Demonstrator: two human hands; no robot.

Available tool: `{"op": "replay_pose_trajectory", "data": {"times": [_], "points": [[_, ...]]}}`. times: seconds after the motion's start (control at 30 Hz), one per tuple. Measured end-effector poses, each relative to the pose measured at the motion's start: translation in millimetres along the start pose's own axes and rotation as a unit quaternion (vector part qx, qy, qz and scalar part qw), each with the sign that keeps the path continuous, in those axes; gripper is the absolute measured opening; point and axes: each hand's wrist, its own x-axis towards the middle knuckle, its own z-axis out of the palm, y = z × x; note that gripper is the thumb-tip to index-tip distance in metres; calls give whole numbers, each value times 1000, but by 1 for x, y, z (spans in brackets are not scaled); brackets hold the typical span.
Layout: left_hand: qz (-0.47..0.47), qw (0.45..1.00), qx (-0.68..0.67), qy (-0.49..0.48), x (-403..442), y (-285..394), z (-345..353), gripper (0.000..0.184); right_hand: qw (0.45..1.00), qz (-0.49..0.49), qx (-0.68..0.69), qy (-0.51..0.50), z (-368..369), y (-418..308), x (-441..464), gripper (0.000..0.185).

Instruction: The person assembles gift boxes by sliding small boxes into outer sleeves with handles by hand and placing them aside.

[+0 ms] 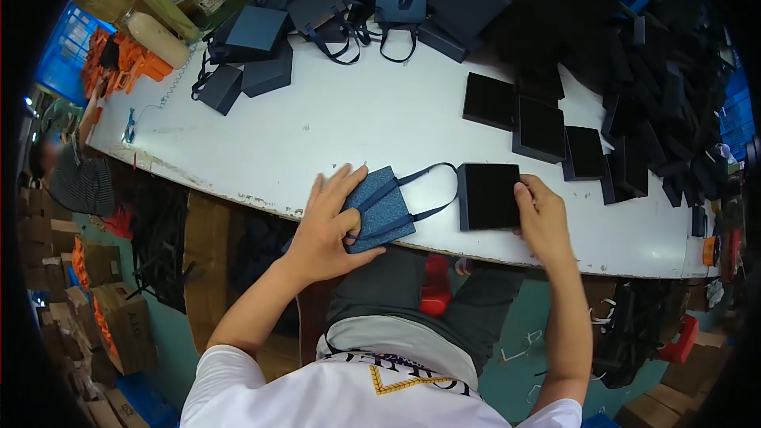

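Note:
A small blue textured gift bag (382,204) with dark ribbon handles lies near the table's front edge. My left hand (326,226) grips its left end, with one finger bent over the bag and the others spread along its upper side. To the right of the bag, a shallow black box (489,197) rests near the same edge, its dark inner face up. My right hand (542,218) pinches the box's right side, thumb on top, the other fingers partly hidden. One ribbon loop (434,190) stretches from the bag towards the box's left side.
Several similar black boxes (539,128) sit at the right, before a dark heap (666,95). More blue bags and boxes (258,32) lie along the back. At the far left are orange items (131,63); a person in a striped top (82,182) is there too.

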Motion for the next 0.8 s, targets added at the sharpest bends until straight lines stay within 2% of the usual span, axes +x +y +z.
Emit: {"op": "replay_pose_trajectory", "data": {"times": [0.03, 0.07, 0.17, 0.3, 0.4, 0.5, 0.67, 0.8], "points": [[-13, 1000, 14, 10, -1, 5, 1, 57, 989, -125, -29, 75, 18, 25, 4, 24], [-27, 999, 29, 21, -1, 7, 2, 57, 955, -249, -56, 148, 27, 25, 5, 23], [-12, 996, -40, 84, -6, -2, 16, 56, 973, -90, 137, 162, 41, 9, -6, 23], [24, 990, -4, 141, -3, 0, 23, 50, 980, -126, 69, 141, 61, -41, 8, 24], [38, 988, 5, 151, 2, 0, 25, 50, 952, -224, -85, 193, 89, -46, 32, 24], [37, 988, 8, 148, 5, -5, 19, 50, 943, -246, -117, 190, 106, -44, 36, 24], [25, 990, 20, 136, 9, -18, 11, 47, 939, -299, -141, 98, 98, -40, 27, 29], [-2, 994, -34, 105, 14, -28, 4, 48, 929, -347, -126, 41, 83, -28, 36, 32]]}}
